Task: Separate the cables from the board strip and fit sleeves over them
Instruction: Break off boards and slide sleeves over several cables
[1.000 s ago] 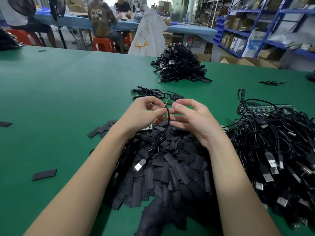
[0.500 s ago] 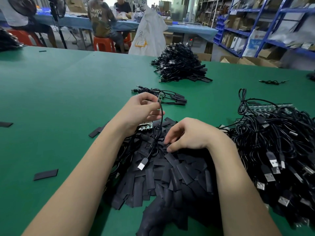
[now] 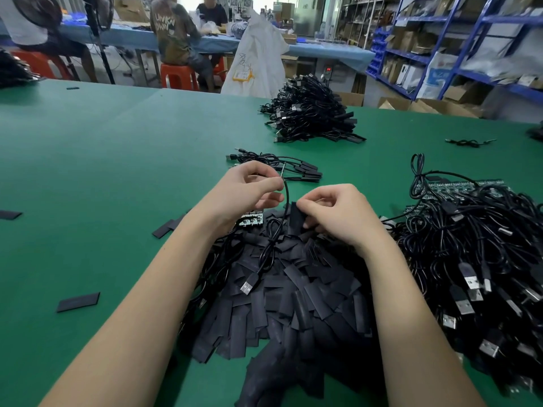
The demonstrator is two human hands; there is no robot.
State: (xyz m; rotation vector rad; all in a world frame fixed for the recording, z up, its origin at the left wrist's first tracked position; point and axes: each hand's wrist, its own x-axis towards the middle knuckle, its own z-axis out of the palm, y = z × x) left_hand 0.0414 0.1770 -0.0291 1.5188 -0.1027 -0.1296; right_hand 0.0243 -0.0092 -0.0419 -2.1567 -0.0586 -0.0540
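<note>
Risk: flat black heat-shrink sleeve (image 3: 295,218) mouth closed, thin black USB cable (image 3: 286,201) end snags, misses opening; dangling plug may catch pile.
Left hand (image 3: 246,192) fingers (image 3: 269,183) pinching cable end, mid-table.
Right hand (image 3: 338,215) fingers (image 3: 305,204) pinching sleeve, just beside cable, above black sleeve pile (image 3: 293,289).

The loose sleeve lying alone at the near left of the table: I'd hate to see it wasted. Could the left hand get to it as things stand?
Probably yes, but not while busy. The sleeve lies on bare green table with nothing around it, left of the forearm. But the left hand pinches a cable, which it would need to release first.
</note>
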